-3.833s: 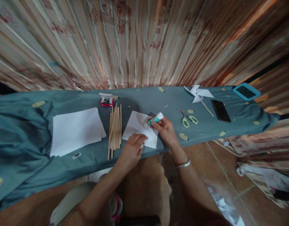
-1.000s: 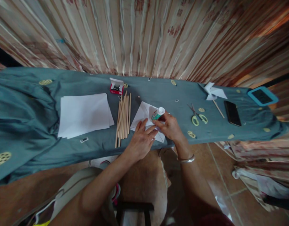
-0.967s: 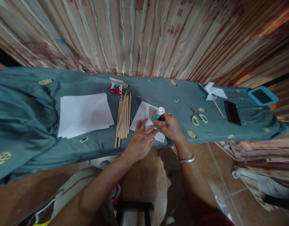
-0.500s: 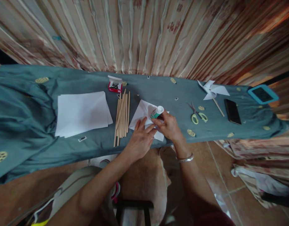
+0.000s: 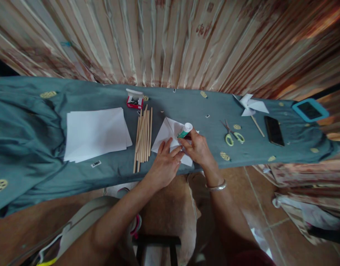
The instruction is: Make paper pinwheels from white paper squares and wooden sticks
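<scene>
In the head view, my right hand is closed around a glue stick, white at its upper end with a green label. The glue stick is tilted, its lower end down at a creased white paper; the contact point is hidden by my fingers. My left hand lies on the near part of that paper with its fingers stretched out, pressing it to the cloth. The fingertips of both hands are close together. Several thin wooden sticks lie in a bundle just left of the paper.
On the patterned green cloth are a stack of white sheets, a red box of small metal pieces, green-handled scissors, a paper pinwheel on a stick, a black phone and a blue-framed device. A curtain hangs behind.
The glue stick and my right hand have shifted very slightly. My left hand stays on the paper, and the other objects rest where they were.
</scene>
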Motion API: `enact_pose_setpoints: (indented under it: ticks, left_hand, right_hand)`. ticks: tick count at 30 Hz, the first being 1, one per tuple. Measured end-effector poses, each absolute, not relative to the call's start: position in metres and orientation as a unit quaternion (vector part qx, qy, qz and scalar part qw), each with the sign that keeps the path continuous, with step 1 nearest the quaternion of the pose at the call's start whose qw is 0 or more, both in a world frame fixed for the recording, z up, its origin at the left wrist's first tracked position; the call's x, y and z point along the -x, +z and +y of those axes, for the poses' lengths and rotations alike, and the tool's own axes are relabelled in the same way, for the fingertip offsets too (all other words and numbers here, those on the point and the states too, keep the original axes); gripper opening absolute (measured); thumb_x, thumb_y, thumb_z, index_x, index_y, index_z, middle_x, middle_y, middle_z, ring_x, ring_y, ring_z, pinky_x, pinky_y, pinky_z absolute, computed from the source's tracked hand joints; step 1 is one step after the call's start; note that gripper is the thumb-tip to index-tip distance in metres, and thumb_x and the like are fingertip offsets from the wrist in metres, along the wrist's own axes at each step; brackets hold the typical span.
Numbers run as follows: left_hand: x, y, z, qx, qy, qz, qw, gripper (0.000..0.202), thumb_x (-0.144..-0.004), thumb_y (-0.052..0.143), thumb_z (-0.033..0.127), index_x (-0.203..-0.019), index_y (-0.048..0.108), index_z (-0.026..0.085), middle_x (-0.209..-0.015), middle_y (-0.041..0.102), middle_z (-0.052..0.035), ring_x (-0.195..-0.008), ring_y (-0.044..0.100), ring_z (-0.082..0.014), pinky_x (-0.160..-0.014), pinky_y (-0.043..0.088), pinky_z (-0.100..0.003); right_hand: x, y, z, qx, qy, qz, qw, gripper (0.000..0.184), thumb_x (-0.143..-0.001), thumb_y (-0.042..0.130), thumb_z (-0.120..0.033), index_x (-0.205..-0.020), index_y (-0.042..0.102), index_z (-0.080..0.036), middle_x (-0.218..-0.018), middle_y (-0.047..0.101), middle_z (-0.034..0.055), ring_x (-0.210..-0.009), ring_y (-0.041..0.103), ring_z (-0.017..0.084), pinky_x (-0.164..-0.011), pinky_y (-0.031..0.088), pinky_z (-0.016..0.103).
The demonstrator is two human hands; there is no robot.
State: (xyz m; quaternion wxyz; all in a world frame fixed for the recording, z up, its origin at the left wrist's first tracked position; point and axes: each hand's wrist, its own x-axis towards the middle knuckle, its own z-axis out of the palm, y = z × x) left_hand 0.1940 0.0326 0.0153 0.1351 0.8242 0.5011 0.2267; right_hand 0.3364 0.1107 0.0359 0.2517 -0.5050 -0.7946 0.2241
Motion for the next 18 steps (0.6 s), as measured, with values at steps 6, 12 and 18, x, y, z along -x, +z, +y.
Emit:
enact_pose_setpoints:
  ticks: [6, 12, 18]
  left_hand:
    - [-0.1941, 0.0161, 0.0326, -0.824, 0.227, 0.5, 0.139, 0.033, -0.09, 0.05, 0.014, -0.12, 0.062, 0.015, -0.133, 0.059, -0.0072, -0.138, 0.032, -0.0354, -0.113, 0.028, -0.059]
    - [-0.1939, 0.0169, 0.0331, -0.823, 0.226, 0.501, 0.143, 0.033, -0.089, 0.05, 0.013, -0.12, 0.062, 0.017, -0.131, 0.06, -0.0074, -0.138, 0.033, -0.0345, -0.113, 0.028, -0.06]
    - [-0.1947, 0.0149, 0.0331, -0.823, 0.224, 0.502, 0.144, 0.034, -0.089, 0.051, 0.013, -0.122, 0.061, 0.015, -0.133, 0.059, -0.0077, -0.139, 0.031, -0.0352, -0.113, 0.027, -0.06]
  right_hand:
    - [-0.3381, 0.0378, 0.1107, 0.51, 0.216, -0.798, 0.238, 0.021, -0.082, 0.058, -0.027, -0.101, 0.054, -0.018, -0.084, 0.071, 0.0085, -0.077, 0.068, 0.024, -0.07, 0.05, 0.032]
    - [-0.3395, 0.0379, 0.1112, 0.509, 0.207, -0.802, 0.235, 0.02, -0.082, 0.058, -0.027, -0.099, 0.054, -0.018, -0.084, 0.071, 0.0086, -0.077, 0.067, 0.024, -0.069, 0.049, 0.031]
    - [-0.3403, 0.0384, 0.11, 0.509, 0.211, -0.803, 0.229, 0.02, -0.081, 0.059, -0.026, -0.099, 0.054, -0.018, -0.083, 0.071, 0.0074, -0.075, 0.067, 0.023, -0.067, 0.048, 0.03]
